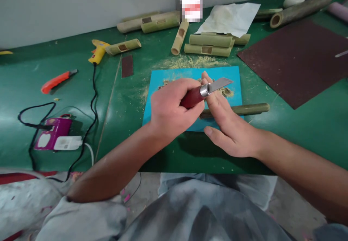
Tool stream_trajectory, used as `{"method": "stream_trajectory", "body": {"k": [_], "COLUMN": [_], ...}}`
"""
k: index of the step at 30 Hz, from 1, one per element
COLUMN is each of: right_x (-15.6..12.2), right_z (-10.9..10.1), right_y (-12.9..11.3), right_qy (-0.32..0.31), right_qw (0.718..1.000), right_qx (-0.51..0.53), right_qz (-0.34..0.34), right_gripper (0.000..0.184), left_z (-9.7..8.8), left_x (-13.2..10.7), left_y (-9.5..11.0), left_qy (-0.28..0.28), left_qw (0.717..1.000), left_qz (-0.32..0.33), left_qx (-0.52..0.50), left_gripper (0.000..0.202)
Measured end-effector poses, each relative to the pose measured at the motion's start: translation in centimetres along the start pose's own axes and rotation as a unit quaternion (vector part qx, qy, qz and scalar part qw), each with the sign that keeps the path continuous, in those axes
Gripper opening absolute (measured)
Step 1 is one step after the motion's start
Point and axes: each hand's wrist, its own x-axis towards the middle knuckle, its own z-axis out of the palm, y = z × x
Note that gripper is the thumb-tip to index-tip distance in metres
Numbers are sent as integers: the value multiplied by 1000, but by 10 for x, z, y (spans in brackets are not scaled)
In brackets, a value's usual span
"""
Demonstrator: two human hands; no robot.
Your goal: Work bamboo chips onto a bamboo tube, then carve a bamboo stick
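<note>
My left hand [170, 108] is closed round the dark red handle of a carving knife [209, 88], whose short steel blade points right and slightly up. My right hand [227, 119] lies beside it with fingers stretched out, touching the knife's metal collar and blade back. Under that hand a thin bamboo stick [250, 109] lies across the right edge of a blue cutting mat [174, 76] dusted with shavings.
Cut bamboo tubes [208, 45] lie behind the mat. To the left are a yellow glue gun [98, 50], an orange box cutter [56, 82] and a purple power strip [54, 134] with cables. Dark sandpaper [296, 59] and white paper [231, 17] sit right.
</note>
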Motion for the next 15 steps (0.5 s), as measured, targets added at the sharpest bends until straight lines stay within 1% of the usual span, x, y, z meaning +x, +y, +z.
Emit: {"method": "stream_trajectory", "body": {"k": [3,7,13,15], "right_x": [0,0,0,0], "right_z": [0,0,1,0], "right_y": [-1,-1,-2,-2], "right_qy": [-12,-27,-17,-16], "right_qw": [1000,999,1000,1000], "right_qx": [-14,-19,-2,2], "right_qz": [14,29,27,24], "right_gripper": [85,87,86,86], "left_z": [1,1,1,2], "left_x": [0,1,1,1], "left_y": [1,0,-2,-3], "left_qy": [-12,-11,-26,-19], "left_qw": [1000,1000,999,1000], "left_qz": [-13,-2,-25,-13], "left_qx": [18,-8,4,-3], "left_gripper": [9,12,14,15]}}
